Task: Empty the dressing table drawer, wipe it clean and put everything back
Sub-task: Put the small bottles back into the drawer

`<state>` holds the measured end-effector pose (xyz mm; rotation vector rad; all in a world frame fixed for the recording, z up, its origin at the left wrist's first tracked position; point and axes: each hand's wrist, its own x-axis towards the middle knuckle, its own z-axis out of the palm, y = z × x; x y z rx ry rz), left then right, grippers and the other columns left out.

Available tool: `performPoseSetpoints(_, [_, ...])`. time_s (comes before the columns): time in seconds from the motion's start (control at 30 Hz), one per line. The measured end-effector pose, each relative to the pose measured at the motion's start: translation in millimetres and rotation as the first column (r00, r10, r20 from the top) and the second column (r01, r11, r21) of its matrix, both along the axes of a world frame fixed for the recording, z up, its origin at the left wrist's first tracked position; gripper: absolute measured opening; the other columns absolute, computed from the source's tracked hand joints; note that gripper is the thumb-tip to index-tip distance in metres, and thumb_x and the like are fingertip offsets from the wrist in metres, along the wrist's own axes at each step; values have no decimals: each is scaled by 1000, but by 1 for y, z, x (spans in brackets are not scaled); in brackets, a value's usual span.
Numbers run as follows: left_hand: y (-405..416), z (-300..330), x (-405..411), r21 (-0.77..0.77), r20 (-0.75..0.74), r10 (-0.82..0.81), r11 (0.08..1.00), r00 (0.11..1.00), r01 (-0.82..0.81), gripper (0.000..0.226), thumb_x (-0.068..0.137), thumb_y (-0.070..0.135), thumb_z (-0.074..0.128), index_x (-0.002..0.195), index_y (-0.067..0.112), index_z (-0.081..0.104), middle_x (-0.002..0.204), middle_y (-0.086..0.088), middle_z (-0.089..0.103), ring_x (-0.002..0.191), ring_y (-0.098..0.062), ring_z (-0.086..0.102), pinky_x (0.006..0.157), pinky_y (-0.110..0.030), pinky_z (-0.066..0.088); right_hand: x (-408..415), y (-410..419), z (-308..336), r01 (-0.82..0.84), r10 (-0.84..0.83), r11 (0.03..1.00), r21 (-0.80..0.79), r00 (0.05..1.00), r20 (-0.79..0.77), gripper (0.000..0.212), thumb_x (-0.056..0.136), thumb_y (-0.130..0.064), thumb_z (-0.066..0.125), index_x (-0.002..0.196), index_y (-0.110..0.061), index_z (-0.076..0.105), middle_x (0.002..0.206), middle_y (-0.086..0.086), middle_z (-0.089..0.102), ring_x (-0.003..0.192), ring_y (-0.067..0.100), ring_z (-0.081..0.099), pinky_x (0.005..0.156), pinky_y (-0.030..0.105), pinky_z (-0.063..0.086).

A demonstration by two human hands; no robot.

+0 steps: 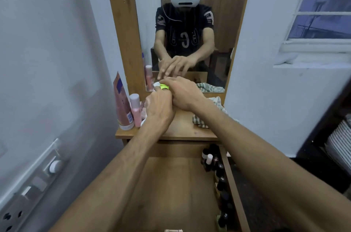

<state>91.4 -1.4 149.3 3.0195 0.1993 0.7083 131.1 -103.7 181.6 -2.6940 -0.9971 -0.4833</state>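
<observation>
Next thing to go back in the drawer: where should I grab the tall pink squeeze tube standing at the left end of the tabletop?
Grip the tall pink squeeze tube round its mid-body, coming from the front-left. It stands on its white cap, and the pink pump bottle crowds its right side.

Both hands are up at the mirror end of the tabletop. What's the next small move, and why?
Probably set the small yellow-green item down by the pink bottle and reach back: the drawer still holds dark bottles along its right wall, so emptying isn't finished.
</observation>
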Motion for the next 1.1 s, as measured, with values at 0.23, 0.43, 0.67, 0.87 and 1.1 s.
performPoseSetpoints(0.23, [14, -14, 13, -24, -75, -4, 1000, 997, 3, 33, 94, 12, 60, 126, 3, 61, 117, -15, 70, 101, -33, 71, 73, -40, 53, 27, 18, -7, -62, 57, 973, -223, 998, -30, 58, 91, -11, 66, 147, -18, 52, 147, 8, 48, 133, 31, 50, 97, 48, 50])
performPoseSetpoints(0.43, [11, -9, 9, -3, 16, -73, 997, 997, 73, 33, 93, 8, 57, 125, 1, 59, 105, -18, 71, 92, -38, 70, 68, -43, 51, 31, 15, -9, 29, -40, 995, -100, 993, -109, 43, 81, -10, 75, 123, -13, 66, 132, 13, 50, 112, 37, 61, 94, 49, 53])
performPoseSetpoints(0.67, [-3, -10, -2, -111, 166, -153, 979, 974, 173, 18, 92, 21, 54, 100, 7, 61, 90, -17, 68, 78, -37, 67, 63, -44, 53, 23, -26, -13, 151, -130, 982, 110, 975, -180, 33, 83, -22, 78, 116, -19, 74, 119, 10, 57, 110, 29, 60, 92, 41, 51])
performPoseSetpoints(0.87, [-23, -9, -39, -222, 333, -266, 910, 905, 350, 12, 81, 24, 65, 86, 14, 64, 77, -3, 70, 69, -24, 64, 60, -35, 45, 0, -69, -25, 192, -145, 960, 206, 964, -224, 28, 76, -29, 83, 102, -23, 77, 96, -4, 75, 91, 17, 68, 81, 39, 57])
performPoseSetpoints(1.1, [-55, -33, -112, -463, 319, -363, 747, 876, 478, 10, 76, 22, 70, 81, 22, 62, 72, 8, 67, 65, -12, 66, 63, -35, 56, -63, -109, -21, 82, 13, 933, 350, 966, -260, 21, 81, -25, 83, 101, -20, 80, 89, -12, 72, 68, -2, 58, 67, 16, 44])
